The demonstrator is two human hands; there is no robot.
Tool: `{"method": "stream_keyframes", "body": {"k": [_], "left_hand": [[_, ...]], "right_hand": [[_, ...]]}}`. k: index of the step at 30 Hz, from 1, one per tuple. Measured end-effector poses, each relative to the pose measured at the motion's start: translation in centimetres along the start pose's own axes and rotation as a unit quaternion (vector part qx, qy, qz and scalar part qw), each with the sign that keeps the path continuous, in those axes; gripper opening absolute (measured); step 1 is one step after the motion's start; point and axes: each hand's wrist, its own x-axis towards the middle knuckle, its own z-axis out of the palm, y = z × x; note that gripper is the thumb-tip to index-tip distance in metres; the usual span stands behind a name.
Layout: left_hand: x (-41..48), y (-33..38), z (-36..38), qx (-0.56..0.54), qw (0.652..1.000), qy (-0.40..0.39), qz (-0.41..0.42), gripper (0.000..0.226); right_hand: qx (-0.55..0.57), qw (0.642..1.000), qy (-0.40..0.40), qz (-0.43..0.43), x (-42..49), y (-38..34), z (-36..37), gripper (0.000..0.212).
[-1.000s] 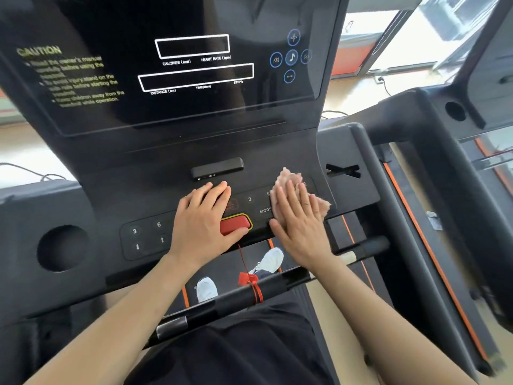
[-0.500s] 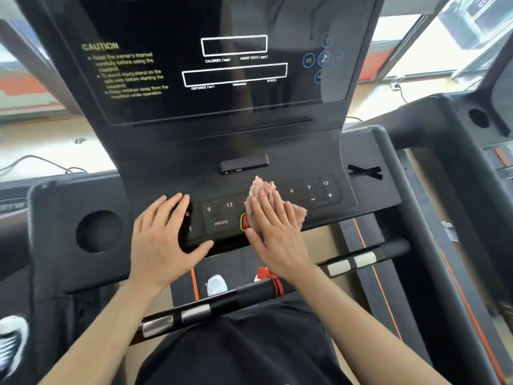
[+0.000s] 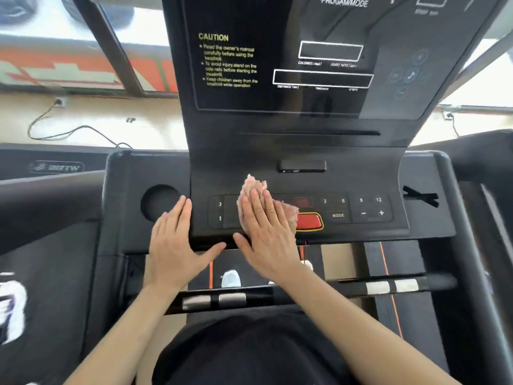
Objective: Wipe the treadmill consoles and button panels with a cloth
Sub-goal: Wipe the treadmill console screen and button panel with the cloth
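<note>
A person's right hand (image 3: pixel 266 237), fingers straight, presses a pink cloth (image 3: pixel 254 186) flat onto the treadmill's button panel (image 3: pixel 361 209); the cloth shows at the hand's 12 and 3 o'clock, just beside the red button (image 3: pixel 309 221). The left hand (image 3: pixel 175 243), open and flat, rests at the right hand's 9 o'clock

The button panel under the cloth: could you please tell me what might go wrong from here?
1. The right hand presses the cloth flat on the button panel; that pressure could trigger a key if the power is on.
2. The cloth's edge lies beside the red button; a stroke that way might press it.
3. The left hand rests on the console beside the panel, so that patch could go unwiped.
</note>
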Motion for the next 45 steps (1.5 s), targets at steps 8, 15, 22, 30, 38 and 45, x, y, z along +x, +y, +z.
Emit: {"method": "stream_keyframes", "body": {"k": [8,15,22,30,38,45], "left_hand": [[-2.2,-1.5,0.0,-0.135,0.985,0.102,0.028,0.069],[-1.8,3.2,1.0,0.001,0.999,0.011,0.052,0.09],[-0.7,4.6,2.4,0.127,0.988,-0.05,0.077,0.089],[2.4,8.3,4.7,0.131,0.959,-0.072,0.24,0.077],[4.0,18.4,7.1,0.052,0.915,-0.115,0.384,0.064],[-4.7,28.7,6.4,-0.017,0.84,-0.308,0.446,0.031]], "right_hand": [[0.238,0.959,-0.095,-0.123,3.1,-5.1,-1.2,0.072],[0.321,0.934,0.15,0.044,-1.9,1.0,-3.2,0.042],[0.11,0.935,0.192,0.277,-10.7,9.4,-0.8,0.058],[0.176,0.932,0.091,0.303,-13.3,12.0,-0.4,0.086],[0.249,0.916,0.129,0.287,-20.9,10.7,-1.4,0.071],[0.321,0.843,0.201,0.383,-36.7,6.5,1.7,0.062]]}}
